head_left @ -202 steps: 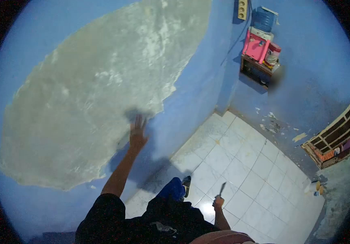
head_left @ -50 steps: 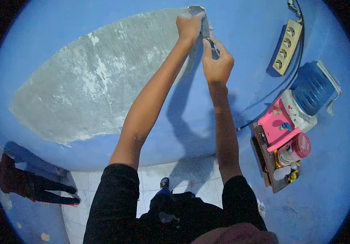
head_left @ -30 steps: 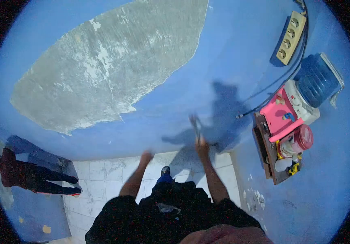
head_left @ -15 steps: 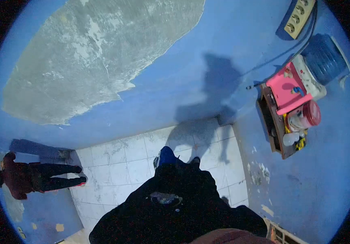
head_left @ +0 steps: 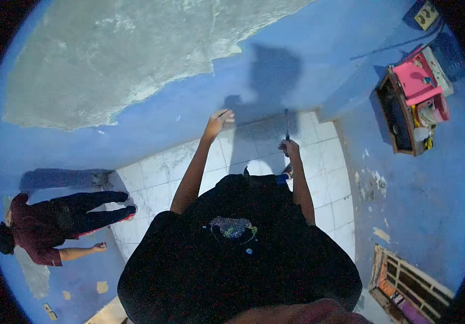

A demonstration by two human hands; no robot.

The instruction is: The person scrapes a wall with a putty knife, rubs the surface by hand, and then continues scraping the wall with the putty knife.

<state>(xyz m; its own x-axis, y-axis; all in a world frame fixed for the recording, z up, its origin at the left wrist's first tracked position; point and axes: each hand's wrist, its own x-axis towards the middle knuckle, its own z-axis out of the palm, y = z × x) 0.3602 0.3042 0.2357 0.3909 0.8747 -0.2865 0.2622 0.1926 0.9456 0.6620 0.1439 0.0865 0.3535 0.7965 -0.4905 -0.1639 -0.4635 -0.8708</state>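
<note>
My left hand [head_left: 219, 124] is raised in front of the blue wall, with its fingers pinched together. A short dark sliver shows at its fingertips, too small to name. To the right and a little lower, my right hand [head_left: 292, 149] is closed around the dark handle of a slim tool [head_left: 287, 129]. Its thin, straight shaft points up toward the wall's base. Both forearms reach out from my black shirt [head_left: 232, 254], which has a printed patch on the chest.
A large bare grey patch [head_left: 119, 65] marks the blue wall [head_left: 189, 113] ahead. At left a person [head_left: 54, 221] stands by the wall. On the right a wooden shelf [head_left: 397, 116] bears a pink water dispenser [head_left: 416, 75] and a jar [head_left: 435, 108]. White tiles [head_left: 156, 178] cover the floor.
Both my hands have come up into view, the right one with the slim tool. The view has shifted, and a window-like frame shows more at lower right. The other person's arm now hangs out.
</note>
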